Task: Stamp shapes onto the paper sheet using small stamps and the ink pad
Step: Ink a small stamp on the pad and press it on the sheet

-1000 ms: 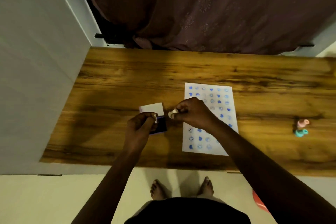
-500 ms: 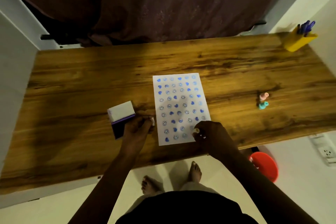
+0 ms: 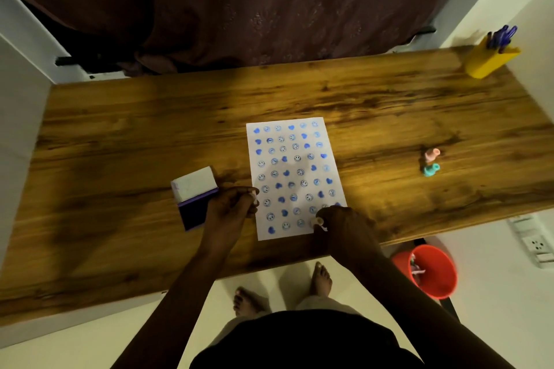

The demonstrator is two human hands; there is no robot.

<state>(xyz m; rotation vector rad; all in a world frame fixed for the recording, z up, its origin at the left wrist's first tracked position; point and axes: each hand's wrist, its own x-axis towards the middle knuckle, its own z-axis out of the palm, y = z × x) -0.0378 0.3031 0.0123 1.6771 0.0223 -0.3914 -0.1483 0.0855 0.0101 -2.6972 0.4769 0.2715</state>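
A white paper sheet (image 3: 295, 156) covered in rows of blue hearts and smiley faces lies on the wooden table (image 3: 120, 129). My right hand (image 3: 344, 225) pinches a small pale stamp (image 3: 318, 222) and presses it down at the sheet's near right corner. Left of the sheet, my left hand (image 3: 230, 210) is closed on another small white stamp (image 3: 254, 196) beside the open ink pad (image 3: 193, 213), whose white lid (image 3: 195, 183) stands tilted up.
A pink stamp (image 3: 431, 154) and a teal stamp (image 3: 431, 170) lie on the table to the right. A yellow pen holder (image 3: 488, 61) stands at the far right corner. A red bucket (image 3: 434, 272) sits on the floor under the table's near edge.
My right hand has carried its stamp from the ink pad over to the sheet's near right corner and now presses there. The left hand stayed by the pad. The camera swung right.
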